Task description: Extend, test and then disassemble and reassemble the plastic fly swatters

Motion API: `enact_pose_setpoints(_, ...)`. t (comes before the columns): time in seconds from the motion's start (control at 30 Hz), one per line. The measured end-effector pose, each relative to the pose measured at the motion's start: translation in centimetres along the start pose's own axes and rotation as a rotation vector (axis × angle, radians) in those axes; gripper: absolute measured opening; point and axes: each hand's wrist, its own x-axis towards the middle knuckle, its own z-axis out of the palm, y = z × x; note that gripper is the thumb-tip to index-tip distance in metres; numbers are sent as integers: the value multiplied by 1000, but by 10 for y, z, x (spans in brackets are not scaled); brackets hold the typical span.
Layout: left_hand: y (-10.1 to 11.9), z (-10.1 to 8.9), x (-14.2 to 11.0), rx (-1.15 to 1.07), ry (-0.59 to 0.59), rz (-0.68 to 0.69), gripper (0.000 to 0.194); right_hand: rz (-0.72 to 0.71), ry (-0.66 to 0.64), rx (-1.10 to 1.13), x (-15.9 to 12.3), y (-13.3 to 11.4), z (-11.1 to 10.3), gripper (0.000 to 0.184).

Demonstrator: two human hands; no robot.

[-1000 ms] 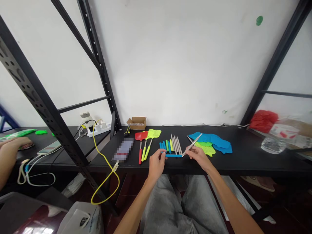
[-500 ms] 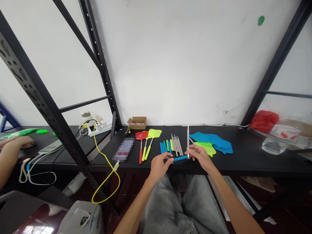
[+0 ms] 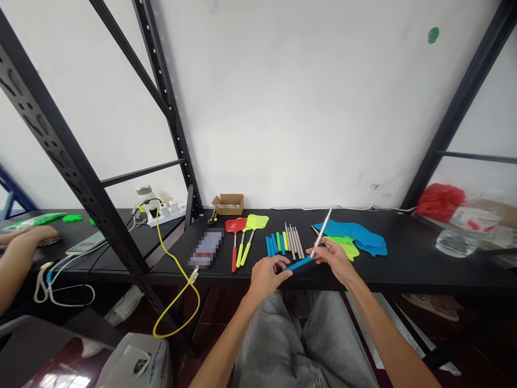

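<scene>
My left hand (image 3: 266,277) is closed on a blue handle sleeve (image 3: 299,264), held slantwise over the table's front edge. My right hand (image 3: 333,258) pinches a silver metal rod (image 3: 323,226), which leans up to the right. The rod's lower end meets the sleeve's right end; whether it is inside, I cannot tell. Just beyond my hands lie several blue, green and yellow sleeves (image 3: 278,242) and several metal rods (image 3: 294,241). Blue swatter heads (image 3: 357,234) and a yellow-green swatter head (image 3: 347,250) lie behind my right hand.
Left of the sleeves are fly swatters with a red head (image 3: 235,225) and yellow heads (image 3: 257,221). A pixelated phone (image 3: 207,248), a yellow cable (image 3: 177,264) and a cardboard box (image 3: 228,204) lie further left. Another person's arm (image 3: 20,253) rests at far left.
The rod has gone from upright to leaning right. The blue sleeve's right end has risen slightly, bringing the two closer to one line.
</scene>
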Motion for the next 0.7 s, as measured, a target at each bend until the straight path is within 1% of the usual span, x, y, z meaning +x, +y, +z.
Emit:
enact_pose_setpoints(0.13,-1,1,1,19,-6,-8,25,18,9,31,-2,-3,1,41)
enact_pose_setpoints(0.33,-1,2,1,30,-8,-4,23,29,-36,12,-4,-10,4,39)
enact_pose_setpoints(0.53,0,1,0,48,-6,2,21,12,-75,-46,-2,-6,2,32)
enact_pose_setpoints(0.7,1,1,-1,57,2,26,20,14,-118,-119,0,-3,2,31)
